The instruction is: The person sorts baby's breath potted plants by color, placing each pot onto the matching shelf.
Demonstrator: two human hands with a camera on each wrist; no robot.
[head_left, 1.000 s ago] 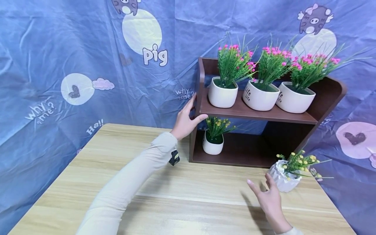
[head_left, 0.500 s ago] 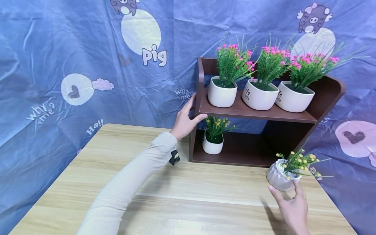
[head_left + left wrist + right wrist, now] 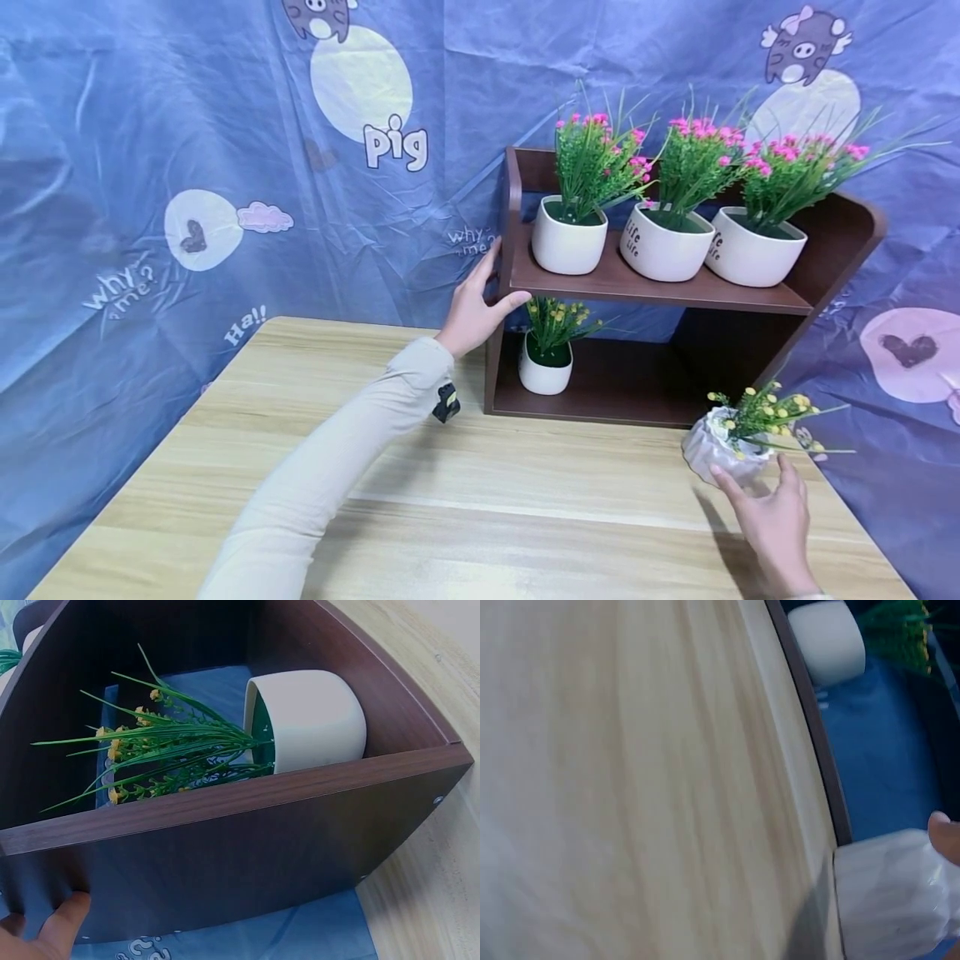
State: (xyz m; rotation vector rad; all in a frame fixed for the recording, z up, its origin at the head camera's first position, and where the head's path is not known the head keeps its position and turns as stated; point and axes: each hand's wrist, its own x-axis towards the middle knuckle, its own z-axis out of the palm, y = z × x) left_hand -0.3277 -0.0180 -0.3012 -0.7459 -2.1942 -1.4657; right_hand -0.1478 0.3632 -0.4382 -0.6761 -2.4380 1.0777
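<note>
My left hand point(image 3: 476, 310) rests against the left side panel of a dark brown two-tier shelf point(image 3: 660, 296), thumb at the front edge. In the left wrist view, its fingers point(image 3: 69, 919) press flat on the outer panel. At the shelf's lower right front corner stands a potted plant with yellow flowers in a ridged white pot point(image 3: 716, 450). Thumb and fingers of my right hand point(image 3: 776, 521) hold this pot from its near side. In the right wrist view, my thumb point(image 3: 943, 829) lies over the ridged pot point(image 3: 892, 896), while most of the hand is out of frame.
Several pink-flowered plants in white pots point(image 3: 667, 246) line the upper tier. A smaller yellow-flowered plant in a smooth white pot point(image 3: 543, 375) stands at the lower tier's left. The shelf stands on a light wooden table point(image 3: 420, 508) before a blue patterned cloth point(image 3: 225, 125).
My right hand has moved rightward from the left of the ridged pot to its near side, and its thumb and fingers have come round it. My left hand stays on the shelf.
</note>
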